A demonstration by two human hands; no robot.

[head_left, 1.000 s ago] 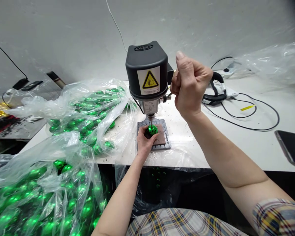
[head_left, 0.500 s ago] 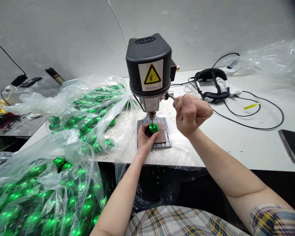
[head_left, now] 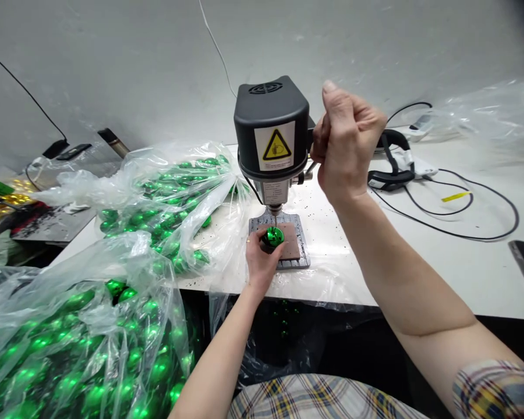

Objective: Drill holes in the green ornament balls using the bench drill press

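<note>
A green ball (head_left: 274,236) is held beneath the drill bit (head_left: 276,221), pinched at its near side between the thumb and fingers of the left hand (head_left: 262,262). The ball has been kept in that spot over the last half second; whether its surface is touched by the bit's tip cannot be told. It is backed by a brown board (head_left: 291,244), which is carried on the grey base (head_left: 306,257) of the drill press (head_left: 271,119).

The main change is seen at the lever (head_left: 308,173): the right hand (head_left: 349,139), closed in a fist around its hidden end, has been raised from beside the chuck to the level of the motor cover. By this, the downward pressure seems to have been let off, while the ball has not been let go.

Farther out, green balls are gathered in a clear bag (head_left: 192,212) on the white table (head_left: 332,256), and a headset (head_left: 390,177) is left to the right.
</note>
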